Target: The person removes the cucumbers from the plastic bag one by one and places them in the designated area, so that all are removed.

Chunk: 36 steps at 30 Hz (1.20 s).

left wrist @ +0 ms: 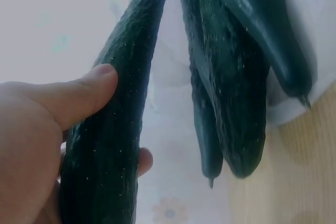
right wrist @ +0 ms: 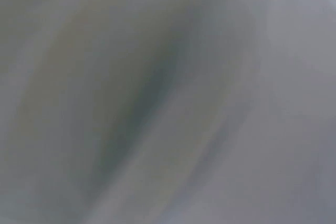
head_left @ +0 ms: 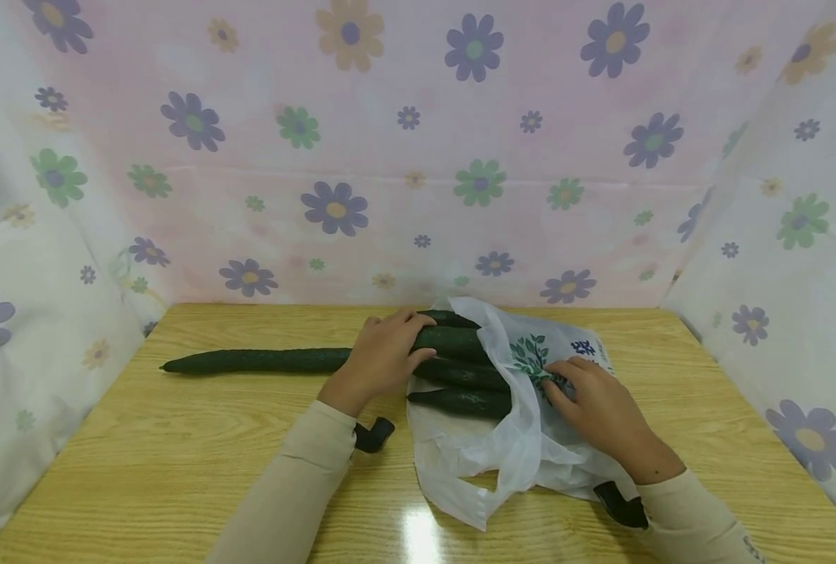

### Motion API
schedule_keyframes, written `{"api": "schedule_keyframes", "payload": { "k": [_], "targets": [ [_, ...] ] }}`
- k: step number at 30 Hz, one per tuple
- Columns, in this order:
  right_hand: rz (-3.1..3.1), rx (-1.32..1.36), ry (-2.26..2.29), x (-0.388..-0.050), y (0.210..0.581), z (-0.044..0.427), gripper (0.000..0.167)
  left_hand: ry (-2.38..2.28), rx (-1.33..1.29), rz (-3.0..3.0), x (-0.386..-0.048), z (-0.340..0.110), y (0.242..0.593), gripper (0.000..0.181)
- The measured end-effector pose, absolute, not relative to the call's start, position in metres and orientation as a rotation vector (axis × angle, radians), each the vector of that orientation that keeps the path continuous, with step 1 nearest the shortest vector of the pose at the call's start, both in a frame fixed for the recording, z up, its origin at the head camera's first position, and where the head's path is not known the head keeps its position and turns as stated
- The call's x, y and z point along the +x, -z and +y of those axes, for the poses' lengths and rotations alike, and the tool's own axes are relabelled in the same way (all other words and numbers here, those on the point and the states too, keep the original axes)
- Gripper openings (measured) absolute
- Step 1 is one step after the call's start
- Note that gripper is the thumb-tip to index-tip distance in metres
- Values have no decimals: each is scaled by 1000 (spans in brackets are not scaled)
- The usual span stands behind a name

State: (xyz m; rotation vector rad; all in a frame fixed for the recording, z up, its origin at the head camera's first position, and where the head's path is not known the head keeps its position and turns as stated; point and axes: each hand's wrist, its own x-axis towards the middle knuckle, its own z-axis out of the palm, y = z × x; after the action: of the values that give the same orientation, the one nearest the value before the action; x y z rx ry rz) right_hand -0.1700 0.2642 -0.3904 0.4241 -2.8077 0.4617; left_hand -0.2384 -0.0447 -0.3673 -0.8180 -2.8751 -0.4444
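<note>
The left hand [head_left: 385,352], forearm angled forward, grips a cucumber [left wrist: 113,119] — its tapered end out leftward. The right hand [head_left: 597,403] lies over the bag [head_left: 509,462] beside it — pinching or resting, I can't tell; its close view is blurred.

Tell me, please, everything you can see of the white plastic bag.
The white bag looks like thin, translucent plastic, crumpled, printed with green leaves and dark lettering. It lies on the wood-look table, its mouth open towards the person's left, with cucumbers partly inside. A loose handle loop spreads nearest the person. The right grip touches the printed side, seemingly pinching it.
</note>
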Motion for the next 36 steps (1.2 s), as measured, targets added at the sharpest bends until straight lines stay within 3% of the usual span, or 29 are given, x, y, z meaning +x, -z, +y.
{"api": "schedule_keyframes", "payload": {
  "k": [15, 36],
  "targets": [
    [-2826, 434, -458, -172, 390, 268, 22, 291, -870, -2769, -254, -103, 355, 49],
    [-2832, 433, -492, -174, 393, 269, 25, 84, -817, -2760, -252, -180, 348, 48]
  ]
}}
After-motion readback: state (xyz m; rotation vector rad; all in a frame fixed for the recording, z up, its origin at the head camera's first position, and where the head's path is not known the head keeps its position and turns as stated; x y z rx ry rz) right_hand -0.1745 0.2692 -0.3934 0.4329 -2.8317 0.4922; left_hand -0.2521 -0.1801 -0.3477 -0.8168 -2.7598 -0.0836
